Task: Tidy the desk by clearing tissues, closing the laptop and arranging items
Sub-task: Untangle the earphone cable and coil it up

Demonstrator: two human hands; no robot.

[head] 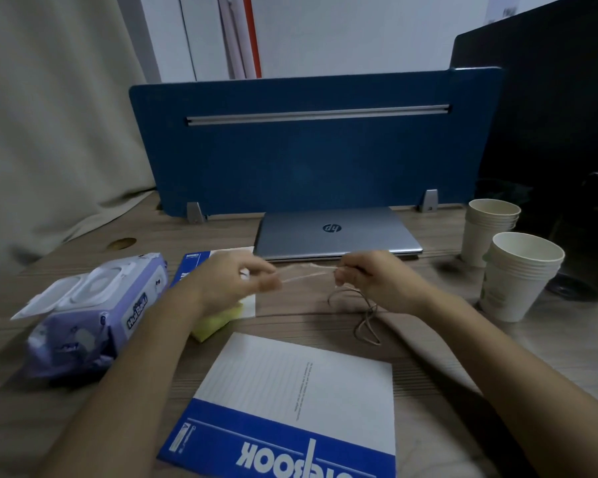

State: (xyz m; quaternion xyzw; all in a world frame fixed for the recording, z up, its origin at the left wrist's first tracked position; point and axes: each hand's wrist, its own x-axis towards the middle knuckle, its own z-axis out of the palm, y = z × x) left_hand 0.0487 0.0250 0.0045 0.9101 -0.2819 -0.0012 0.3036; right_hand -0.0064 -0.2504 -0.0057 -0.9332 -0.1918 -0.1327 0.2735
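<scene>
The desk [428, 357] is wood-grained, and the closed laptop [337, 232] lies at its back edge; every place below is given from that laptop. It is rigid and the heaviest thing here, best lifted by both side edges, and it already looks shut.

Toward the person from the laptop and somewhat left lies the nearer notebook [290, 408], flat, light and floppy, so I would slide it or lift it by the spine. Far left of the laptop sits the wet-wipe pack [94, 322], its lid flipped open; it is soft and squashy, so grasp it around the body, not the lid. Right of the laptop stand 2 stacks of paper cups [518, 274], light, easy to tip and easy to crush, so hold each low around the wall.

Just in front of the laptop, the left hand [237, 279] and right hand [366, 276] pinch a thin cord [308, 270] pulled taut between them, fingers curled closed on it. The rest droops in loose loops to the desk below the right hand. It is limp, nearly weightless and tangle-prone, probably best wound into a coil.
</scene>
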